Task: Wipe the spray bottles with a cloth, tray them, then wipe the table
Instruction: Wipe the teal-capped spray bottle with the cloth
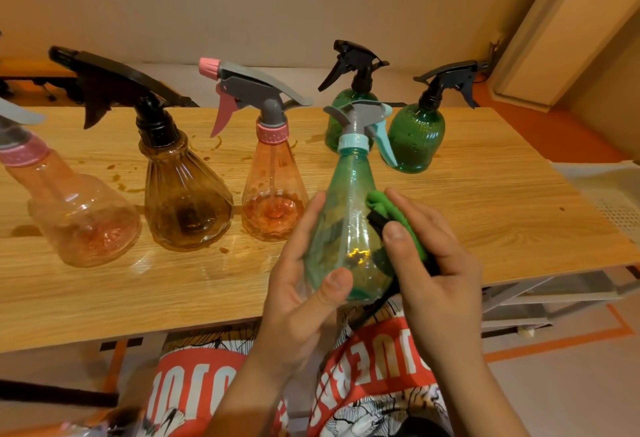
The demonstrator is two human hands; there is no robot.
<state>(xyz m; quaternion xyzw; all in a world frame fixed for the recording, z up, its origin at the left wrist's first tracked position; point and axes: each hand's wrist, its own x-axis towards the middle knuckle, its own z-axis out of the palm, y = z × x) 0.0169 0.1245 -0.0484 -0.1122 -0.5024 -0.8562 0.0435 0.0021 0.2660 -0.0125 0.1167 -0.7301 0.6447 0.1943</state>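
the person holds a teal spray bottle (349, 214) off the bench (485, 211), above its near edge, close to upright with the grey head tipped a little away. its pale blue trigger points to the right. the left grip (298, 284) is curled round the bottle's lower body, thumb laid across the front near the base and fingers wrapped behind. the right grip (436, 263) pinches a folded green cloth (381, 206) against the bottle's right side, thumb on top of the cloth and fingers behind it. something dark shows under the thumb, but what it is cannot be told.

five more bottles stand upright on the bench. a clear pink bottle (79, 214) is at the far left, cut off by the frame edge. next to it is an amber bottle (187, 201) with a black head, then a pink cone bottle (273, 194) with a grey head, just left of the held bottle. at the back are two green bottles with black heads: one (334, 124) partly hidden behind the teal bottle's head, the other (415, 138) just to its right. brown spill marks (121, 180) dot the wood around the left bottles. a white perforated tray (609, 194) sits at the bench's right end.
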